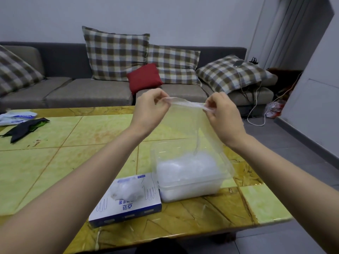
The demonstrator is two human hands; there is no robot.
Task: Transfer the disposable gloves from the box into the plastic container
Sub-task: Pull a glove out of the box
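A thin clear disposable glove (189, 114) hangs stretched between both hands, above the table. My left hand (149, 109) pinches its top left corner and my right hand (222, 110) pinches its top right corner. The glove's lower end trails down into the clear plastic container (190, 186), which holds a heap of crumpled gloves. Left of the container lies the white and blue glove box (128, 208), flat on the table, with a tuft of gloves (126, 188) sticking out of its top opening.
The green and yellow marble table (55, 162) carries a black cloth (23, 128) and a white plastic bag (14, 117) at its far left. Behind it stands a grey sofa (88, 90) with checked cushions. Cables (256, 110) lie on the floor at the right.
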